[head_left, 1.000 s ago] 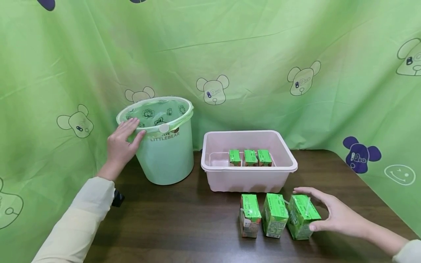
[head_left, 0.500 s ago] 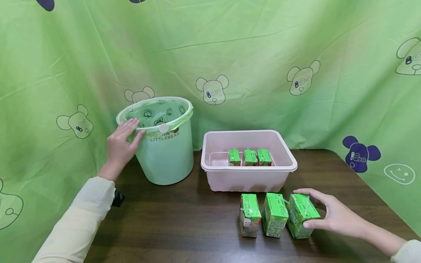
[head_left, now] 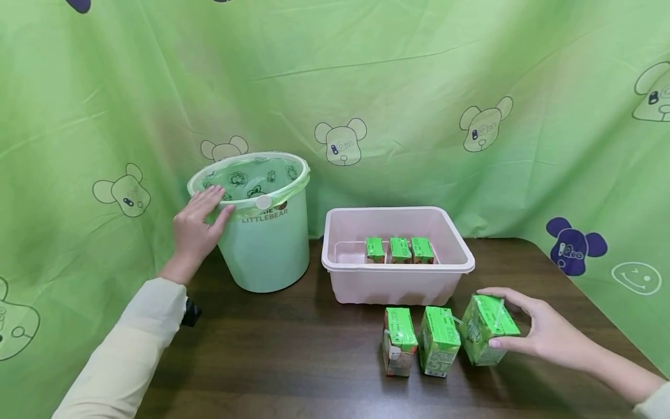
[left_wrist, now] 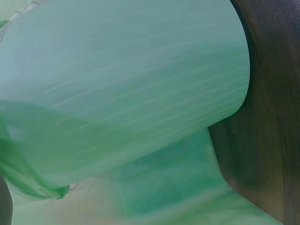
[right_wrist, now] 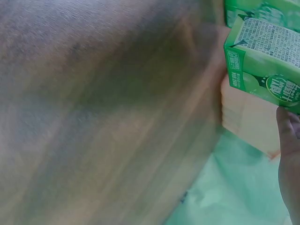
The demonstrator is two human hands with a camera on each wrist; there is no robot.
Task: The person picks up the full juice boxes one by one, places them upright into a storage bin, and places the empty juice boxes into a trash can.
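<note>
A green juice box [head_left: 487, 331] with a straw on its top is gripped by my right hand [head_left: 539, 331], fingers on the far side and thumb on the near side; it hangs slightly tilted just above the table. In the right wrist view its printed side [right_wrist: 267, 61] shows close up. Two more juice boxes, one [head_left: 439, 343] beside it and another [head_left: 400, 343] further left, stand on the table. My left hand [head_left: 199, 227] rests on the rim of a mint-green bin [head_left: 267, 250] with straight fingers laid over the edge. The left wrist view shows mostly the bin's side [left_wrist: 140, 84].
A pale pink tub [head_left: 392, 286] stands right of the bin, holding three small green-topped juice boxes [head_left: 400, 251]. A patterned liner [head_left: 238, 179] lines the bin. The dark wooden table [head_left: 288, 355] ends at a green curtain [head_left: 408, 93] behind.
My right hand has closed around the rightmost juice box and raised it slightly off the table, a little to the right. My left hand has stayed on the bin's rim.
</note>
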